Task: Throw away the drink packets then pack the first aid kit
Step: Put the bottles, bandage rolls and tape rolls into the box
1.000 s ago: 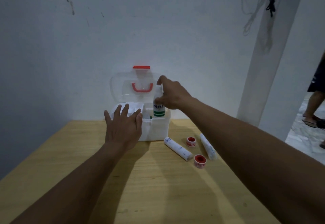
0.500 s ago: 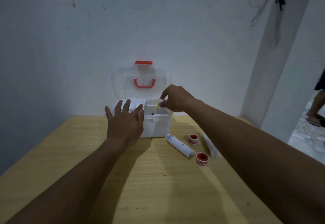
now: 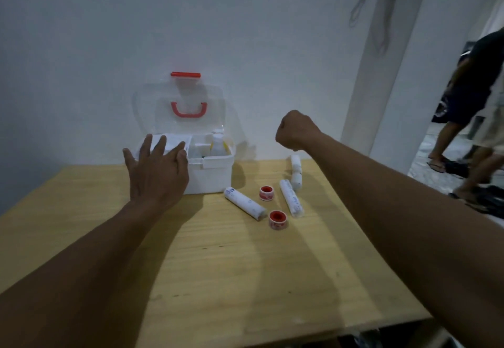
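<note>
A white first aid box (image 3: pixel 212 175) stands open against the wall, its clear lid (image 3: pixel 152 107) with red handle upright. A small bottle (image 3: pixel 218 144) stands inside its right compartment. My left hand (image 3: pixel 155 173) rests flat, fingers spread, on the box's front left corner. My right hand (image 3: pixel 296 130) hovers to the right of the box, fingers curled, holding nothing. On the wooden table (image 3: pixel 218 265) lie white bandage rolls (image 3: pixel 244 203) (image 3: pixel 291 197) (image 3: pixel 296 171) and two red tape rolls (image 3: pixel 266 193) (image 3: pixel 277 219).
The table's right edge (image 3: pixel 381 238) runs diagonally under my right forearm. A white pillar (image 3: pixel 381 61) stands at the right. Beyond it a person (image 3: pixel 469 107) walks on the floor.
My right hand let go of the bottle inside the box and pulled back to the right, away from the box. The left hand stayed on the box.
</note>
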Demonstrator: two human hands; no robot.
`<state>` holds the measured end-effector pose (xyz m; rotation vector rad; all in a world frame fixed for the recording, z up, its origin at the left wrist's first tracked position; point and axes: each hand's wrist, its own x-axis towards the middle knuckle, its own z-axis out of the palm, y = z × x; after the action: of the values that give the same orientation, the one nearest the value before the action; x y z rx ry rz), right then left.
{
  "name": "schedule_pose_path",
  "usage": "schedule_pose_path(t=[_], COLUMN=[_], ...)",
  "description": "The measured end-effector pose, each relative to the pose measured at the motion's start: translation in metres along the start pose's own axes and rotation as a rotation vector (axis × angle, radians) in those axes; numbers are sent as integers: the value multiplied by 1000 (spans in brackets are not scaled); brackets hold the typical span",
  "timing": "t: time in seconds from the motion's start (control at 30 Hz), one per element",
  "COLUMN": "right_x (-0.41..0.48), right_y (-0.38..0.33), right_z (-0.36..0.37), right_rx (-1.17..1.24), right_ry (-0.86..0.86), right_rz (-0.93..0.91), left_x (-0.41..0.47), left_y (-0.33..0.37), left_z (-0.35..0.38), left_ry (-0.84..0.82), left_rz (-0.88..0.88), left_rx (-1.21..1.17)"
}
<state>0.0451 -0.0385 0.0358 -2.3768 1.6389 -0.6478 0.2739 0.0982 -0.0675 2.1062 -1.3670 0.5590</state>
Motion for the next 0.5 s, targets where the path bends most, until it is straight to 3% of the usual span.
schedule_pose_path(t=[0.3,0.5], right_x=[-6,7], right_y=[38,45], right_z=[26,28], right_rx=[-124,-35], right_ry=[-479,-551], right_rz=[357,455], left_x=[1,2], left_y=[-1,-2], left_z=[5,10], left_ry=[46,72], left_rz=[1,-3], left_rx=[-5,2])
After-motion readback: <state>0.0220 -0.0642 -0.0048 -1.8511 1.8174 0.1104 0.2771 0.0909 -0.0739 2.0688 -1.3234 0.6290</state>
